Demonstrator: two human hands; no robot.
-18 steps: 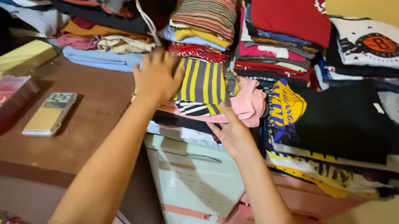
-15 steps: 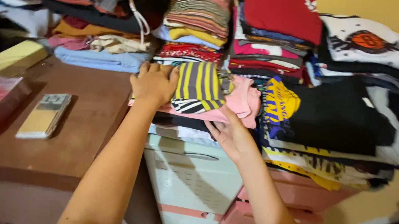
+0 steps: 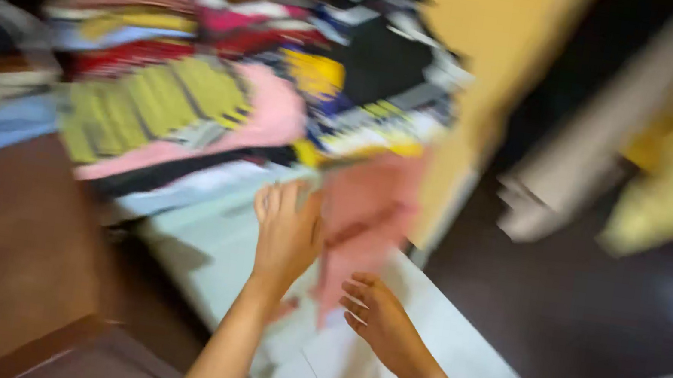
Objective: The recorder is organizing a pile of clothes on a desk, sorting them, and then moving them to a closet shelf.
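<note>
The view is heavily blurred by head motion. My left hand (image 3: 287, 234) is raised with fingers together and extended, in front of the white drawer unit (image 3: 200, 240), holding nothing. My right hand (image 3: 376, 316) hangs lower to the right, fingers loosely apart, empty, over the pale floor. Above them lies the folded yellow-and-black striped garment (image 3: 157, 100) on a pink garment (image 3: 272, 116), both clear of my hands. Stacks of folded clothes (image 3: 230, 10) rise behind.
A brown wooden tabletop (image 3: 10, 233) lies at the left. A pink drawer unit (image 3: 368, 211) stands beside the white one. A yellow wall (image 3: 493, 54) is at centre, with a dark floor (image 3: 581, 308) and blurred yellow shapes to the right.
Both hands have come off the striped and pink garments and dropped toward me. The camera has swung sharply right and tilted, blurring everything.
</note>
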